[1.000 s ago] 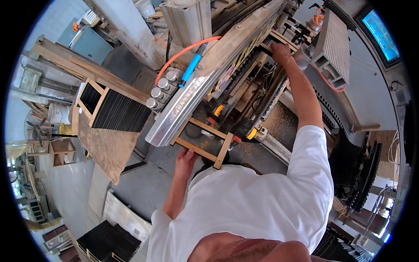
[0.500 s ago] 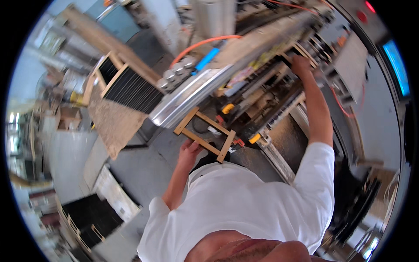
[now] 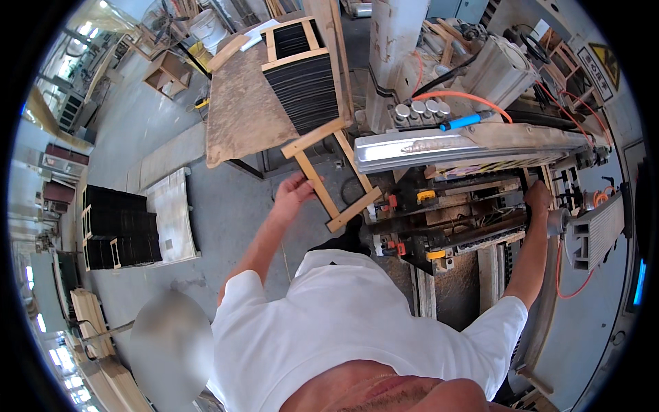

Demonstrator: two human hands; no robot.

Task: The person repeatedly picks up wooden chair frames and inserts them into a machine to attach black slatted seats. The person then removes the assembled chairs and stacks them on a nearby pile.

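Observation:
My left hand (image 3: 295,194) has its fingers closed on one long side of a small wooden frame (image 3: 315,184). The frame is held tilted in the air, between a stack of black-panelled wooden frames (image 3: 302,86) and the left end of a machine (image 3: 473,213). My right arm stretches out to the machine's right part. There my right hand (image 3: 539,199) is curled at a light wooden strip (image 3: 546,177); its fingertips are hidden, so what it grips is not clear.
The stack stands on a dusty board-topped table (image 3: 240,123). A thick metal beam (image 3: 412,151) with a blue air fitting (image 3: 461,122) and orange hose spans the machine. More black stacked frames (image 3: 120,226) sit on a pale board at left. A metal housing (image 3: 597,230) juts out at right.
The view has turned toward the right. My left hand has carried the wooden frame away from my body, closer to the stack's table. My right hand is still at the machine's right part.

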